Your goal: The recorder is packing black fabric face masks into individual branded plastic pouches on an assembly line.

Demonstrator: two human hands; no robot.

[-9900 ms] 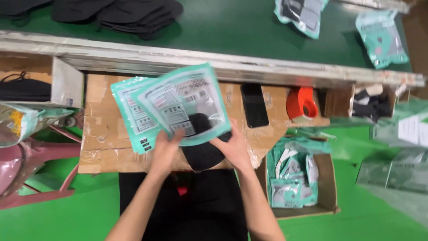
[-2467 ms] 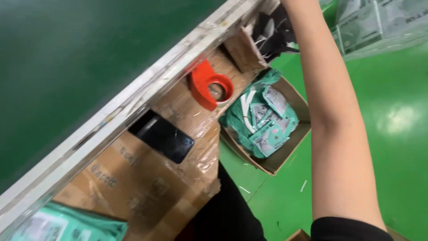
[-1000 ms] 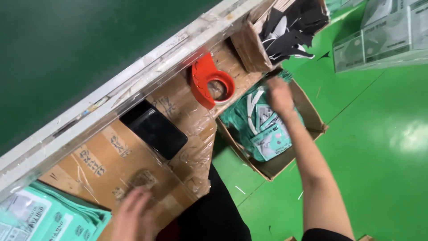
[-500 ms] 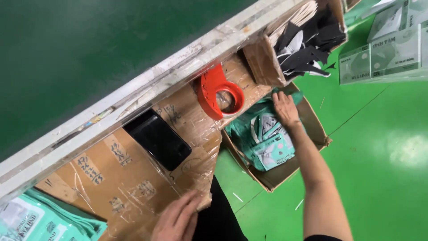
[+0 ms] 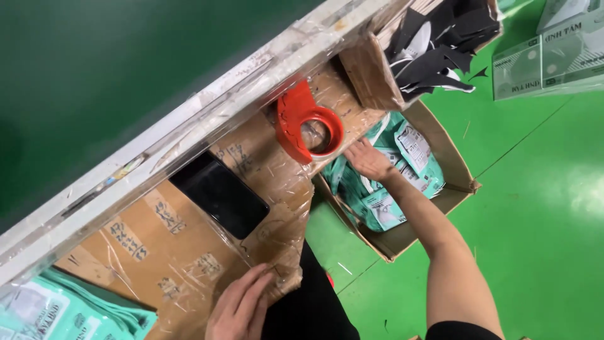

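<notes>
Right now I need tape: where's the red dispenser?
The red tape dispenser sits on the cardboard worktop, just left of the right hand.

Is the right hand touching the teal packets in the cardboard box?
Touching. The head view shows the right hand resting on the teal packets, no gap.

glossy plastic packets [image 5: 393, 179], matt cardboard box [image 5: 450, 167], tape-shiny cardboard worktop [image 5: 189, 252].

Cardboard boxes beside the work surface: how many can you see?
2: one open cardboard box of teal packets under the right hand, and one above it holding black pieces. Others may be hidden.
</notes>
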